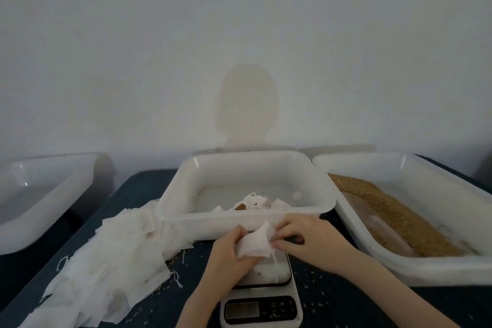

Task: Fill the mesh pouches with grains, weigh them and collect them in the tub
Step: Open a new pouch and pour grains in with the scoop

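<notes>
A white mesh pouch is held just above the small kitchen scale at the table's front. My left hand grips its left side and my right hand pinches its right edge. Its drawstring hangs down over the scale's platform. Behind my hands stands the white middle tub, holding a few pouches, one showing brown grain. At the right, another white tub holds brown grains heaped along its near side.
A loose heap of flat white pouches lies on the dark table at the left of the scale. A third white tub sits at the far left. Spilled grains dot the table around the scale. A pale wall rises behind.
</notes>
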